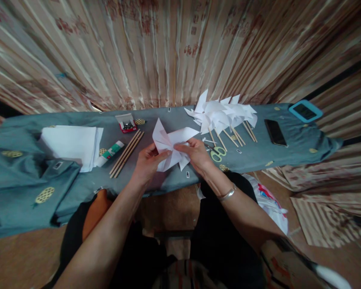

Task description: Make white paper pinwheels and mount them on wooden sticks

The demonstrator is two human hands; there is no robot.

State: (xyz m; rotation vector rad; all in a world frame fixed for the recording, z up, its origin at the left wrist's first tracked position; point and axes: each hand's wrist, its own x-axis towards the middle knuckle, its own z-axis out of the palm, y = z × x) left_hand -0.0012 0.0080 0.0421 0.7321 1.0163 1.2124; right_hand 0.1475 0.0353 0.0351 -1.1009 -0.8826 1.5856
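Between my two hands is a white paper pinwheel [165, 140], its folded blades fanned out above the cloth. My left hand [150, 160] grips its left side, thumb pressed near the centre. From the right, my right hand [195, 152] pinches it, the thumb also close to the middle. No stick shows on this pinwheel. Left of my hands lie several wooden sticks [127, 154] side by side. A small red and white box [126, 123] of dark pins stands open behind them. Green-handled scissors [218, 153] rest just right of my right hand.
Several finished pinwheels [222, 114] on sticks lie at the back right. Further right are a dark phone [275, 132] and a blue-framed device [306, 111]. On the left are a stack of white paper [69, 144] and a green and white box [110, 153]. Curtains [168, 52] hang behind.
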